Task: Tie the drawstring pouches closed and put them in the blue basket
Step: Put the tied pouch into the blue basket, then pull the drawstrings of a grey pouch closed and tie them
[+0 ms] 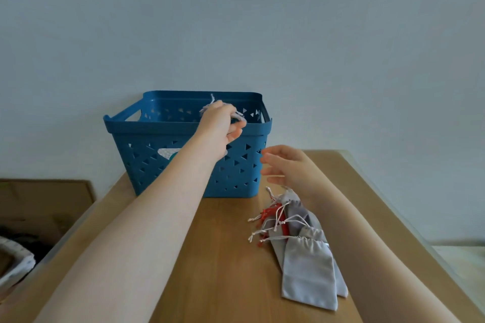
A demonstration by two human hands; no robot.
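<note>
Over the near rim of the perforated blue plastic basket point(147, 139), the left hand point(223, 126) clutches a bunched grey fabric drawstring pouch point(237, 114), while the right hand point(286, 165), fingers relaxed and apart, hovers beside the basket's right corner above grey pouches piled point(309, 257) near the wooden table's point(223, 257) right edge.

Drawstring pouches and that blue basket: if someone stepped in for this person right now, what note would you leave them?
Left hand: grips a bunched grey fabric drawstring pouch above the open top of the blue plastic basket with triangle cut-outs, not yet let go.
Right hand: open, holds nothing, above the pile of flat grey fabric pouches with white and red cords on the wooden table.
Done: something pale already shows through the basket wall.
Left: drop this pouch in, then tie and bin the pile.
</note>
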